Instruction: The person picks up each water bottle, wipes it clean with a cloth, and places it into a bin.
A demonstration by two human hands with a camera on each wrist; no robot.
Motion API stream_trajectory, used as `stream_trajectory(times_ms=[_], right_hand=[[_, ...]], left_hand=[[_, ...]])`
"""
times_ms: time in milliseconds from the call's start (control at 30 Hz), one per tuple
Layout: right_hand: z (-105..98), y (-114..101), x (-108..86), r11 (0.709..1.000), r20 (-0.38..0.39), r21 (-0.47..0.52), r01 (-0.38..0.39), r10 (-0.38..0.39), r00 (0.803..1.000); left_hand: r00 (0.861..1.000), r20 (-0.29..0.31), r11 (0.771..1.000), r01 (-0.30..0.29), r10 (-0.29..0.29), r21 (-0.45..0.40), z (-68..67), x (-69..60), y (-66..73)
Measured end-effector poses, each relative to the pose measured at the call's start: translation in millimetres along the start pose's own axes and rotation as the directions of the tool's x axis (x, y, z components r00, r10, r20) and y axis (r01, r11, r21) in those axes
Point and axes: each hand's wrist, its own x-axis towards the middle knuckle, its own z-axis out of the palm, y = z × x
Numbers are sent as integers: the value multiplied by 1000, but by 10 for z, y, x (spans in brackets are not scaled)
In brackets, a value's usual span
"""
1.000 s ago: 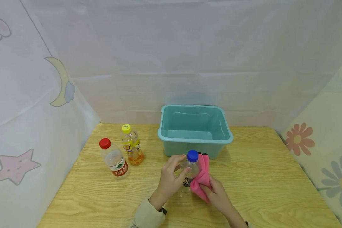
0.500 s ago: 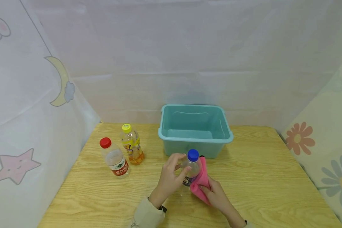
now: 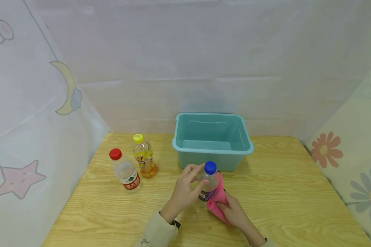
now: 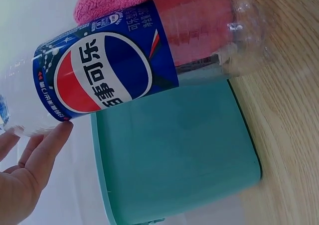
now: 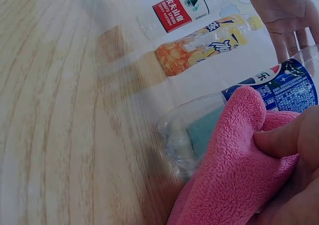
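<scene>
A clear plastic Pepsi bottle (image 4: 104,68) with a blue cap (image 3: 210,167) and a blue label stands on the table in front of the teal bin. With thumb and fingers, my left hand (image 3: 185,188) holds its upper part below the cap. My right hand (image 3: 235,211) grips a folded pink cloth (image 5: 234,155), thumb on top, and presses it against the bottle's right side. The left wrist view shows the cloth (image 4: 112,1) along the far side of the bottle. Part of the right hand's fingers is hidden under the cloth.
The teal bin (image 3: 212,151) stands at the back of the wooden table (image 3: 281,192). On the left are a red-capped water bottle (image 3: 128,173) and a yellow-capped bottle (image 3: 144,159) with some orange drink inside. Printed white sheets (image 3: 173,61) hang behind and at the sides.
The cloth's upper end has slid lower along the bottle's right side, and the right hand has shifted slightly down. The bottle's label appears turned a little. The left hand keeps its hold.
</scene>
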Motion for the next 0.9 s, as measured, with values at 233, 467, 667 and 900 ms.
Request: stream_trajectory(times_ms=[233, 467, 667, 900], right_hand=[[4, 26, -4, 1000, -18, 13, -16, 16, 1000], [4, 41, -34, 999, -99, 18, -46, 48, 994], [-51, -3, -58, 998, -150, 1, -58, 58, 987], [-117, -98, -98, 1000, -171, 11, -21, 22, 985]], left_hand=[[1000, 2, 1000, 4, -4, -7, -36, 8, 41], [998, -56, 1000, -30, 30, 8, 56, -60, -226], [982, -136, 987, -112, 128, 118, 90, -58, -248], [977, -159, 977, -112, 142, 184, 101, -53, -250]])
